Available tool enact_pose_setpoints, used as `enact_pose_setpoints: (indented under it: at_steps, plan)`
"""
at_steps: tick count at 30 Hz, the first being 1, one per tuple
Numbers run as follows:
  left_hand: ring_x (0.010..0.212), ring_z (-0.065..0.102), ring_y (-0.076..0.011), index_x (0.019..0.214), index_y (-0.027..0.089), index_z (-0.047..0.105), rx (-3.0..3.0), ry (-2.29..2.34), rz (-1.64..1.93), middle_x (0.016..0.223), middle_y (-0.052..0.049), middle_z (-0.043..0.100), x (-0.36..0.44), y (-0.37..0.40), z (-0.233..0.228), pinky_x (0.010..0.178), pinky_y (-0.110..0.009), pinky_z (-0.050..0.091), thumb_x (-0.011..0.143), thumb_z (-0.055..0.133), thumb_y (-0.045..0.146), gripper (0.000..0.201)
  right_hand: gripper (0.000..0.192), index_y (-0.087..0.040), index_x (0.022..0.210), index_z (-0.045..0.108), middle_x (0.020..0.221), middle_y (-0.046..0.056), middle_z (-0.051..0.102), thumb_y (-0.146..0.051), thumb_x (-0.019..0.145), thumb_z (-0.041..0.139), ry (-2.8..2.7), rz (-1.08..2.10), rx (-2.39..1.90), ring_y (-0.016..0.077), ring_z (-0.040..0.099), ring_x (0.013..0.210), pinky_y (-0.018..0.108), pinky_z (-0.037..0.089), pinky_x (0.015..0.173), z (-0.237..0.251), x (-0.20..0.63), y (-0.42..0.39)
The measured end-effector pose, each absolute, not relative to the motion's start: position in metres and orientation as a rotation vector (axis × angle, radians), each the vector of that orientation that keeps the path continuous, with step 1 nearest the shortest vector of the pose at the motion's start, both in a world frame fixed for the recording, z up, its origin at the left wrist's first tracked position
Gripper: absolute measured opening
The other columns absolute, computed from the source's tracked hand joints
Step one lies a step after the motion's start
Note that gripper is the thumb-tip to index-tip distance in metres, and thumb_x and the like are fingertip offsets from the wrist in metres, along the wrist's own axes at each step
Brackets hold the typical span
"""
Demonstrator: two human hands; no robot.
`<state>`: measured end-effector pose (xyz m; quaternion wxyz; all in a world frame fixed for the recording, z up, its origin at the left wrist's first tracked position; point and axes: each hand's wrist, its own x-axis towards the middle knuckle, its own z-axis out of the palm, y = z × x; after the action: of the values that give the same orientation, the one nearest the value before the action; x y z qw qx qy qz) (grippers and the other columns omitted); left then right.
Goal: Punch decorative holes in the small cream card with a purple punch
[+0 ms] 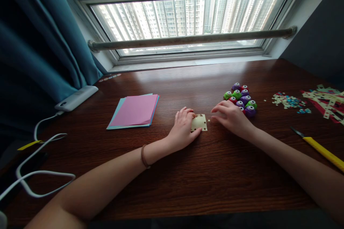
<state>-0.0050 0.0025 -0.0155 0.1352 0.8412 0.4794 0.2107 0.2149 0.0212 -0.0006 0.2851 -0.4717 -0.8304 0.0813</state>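
A small pale yellow paper (199,123) with star-shaped holes along its edges lies on the brown table. My left hand (184,127) rests over the paper's left part, fingers stretched out, thumb touching its lower edge. Just off the paper's right edge lies a tiny pale paper star (209,120). My right hand (231,118) is held close to that star, thumb and forefinger apart, with nothing visible between them. Behind it sits a cluster of purple, green and red craft punches (245,99), partly hidden by the hand.
Pink and blue paper sheets (135,111) lie stacked at left. On the right are small punched-out pieces (287,101), punched paper strips (329,102) and a yellow-handled craft knife (322,152). A white power bank (77,98) with a cable (40,171) lies far left.
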Motion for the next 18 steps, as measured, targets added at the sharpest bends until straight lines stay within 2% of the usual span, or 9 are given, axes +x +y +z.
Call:
enact_pose_setpoints:
  at_steps: [2, 5, 10, 14, 18]
  plan:
    - [0.126, 0.032, -0.0301, 0.102, 0.018, 0.048, 2.439, 1.384, 0.633, 0.120, -0.012, 0.048, -0.005, 0.003, -0.016, 0.107, -0.050, 0.025, 0.077, 0.061, 0.034, 0.032, 0.006, -0.020, 0.084, 0.063, 0.087, 0.005, 0.060, -0.022, 0.080, 0.060, -2.236, 0.431, -1.197, 0.0198, 0.053, 0.085, 0.034, 0.045, 0.079, -0.004, 0.208, 0.018]
    - [0.124, 0.034, -0.0288, 0.100, 0.018, 0.047, 2.435, 1.376, 0.670, 0.117, -0.011, 0.048, -0.006, 0.003, -0.015, 0.106, -0.048, 0.027, 0.077, 0.062, 0.033, 0.031, 0.003, -0.020, 0.081, 0.063, 0.084, 0.004, 0.060, -0.020, 0.080, 0.061, -2.216, 0.554, -1.198, 0.0186, 0.052, 0.083, 0.032, 0.044, 0.077, -0.009, 0.203, 0.016]
    - [0.122, 0.035, -0.0281, 0.099, 0.018, 0.046, 2.423, 1.360, 0.699, 0.116, -0.011, 0.048, -0.006, 0.003, -0.015, 0.105, -0.047, 0.028, 0.076, 0.063, 0.031, 0.031, 0.007, -0.018, 0.074, 0.060, 0.080, 0.003, 0.059, -0.016, 0.081, 0.057, -2.228, 0.572, -1.222, 0.0180, 0.051, 0.079, 0.032, 0.043, 0.075, -0.012, 0.204, 0.019]
    - [0.122, 0.035, -0.0277, 0.098, 0.019, 0.046, 2.415, 1.349, 0.718, 0.116, -0.010, 0.048, -0.006, 0.003, -0.015, 0.104, -0.047, 0.029, 0.075, 0.063, 0.030, 0.030, 0.007, -0.018, 0.074, 0.055, 0.081, 0.004, 0.057, -0.017, 0.082, 0.056, -2.254, 0.518, -1.226, 0.0182, 0.051, 0.080, 0.032, 0.042, 0.075, -0.012, 0.204, 0.019]
    - [0.121, 0.036, -0.0274, 0.097, 0.019, 0.046, 2.396, 1.342, 0.731, 0.115, -0.011, 0.049, -0.006, 0.004, -0.014, 0.104, -0.046, 0.029, 0.075, 0.064, 0.028, 0.030, 0.007, -0.017, 0.078, 0.052, 0.078, 0.004, 0.057, -0.018, 0.084, 0.051, -2.179, 0.508, -1.258, 0.0164, 0.053, 0.074, 0.029, 0.043, 0.067, -0.008, 0.204, 0.019]
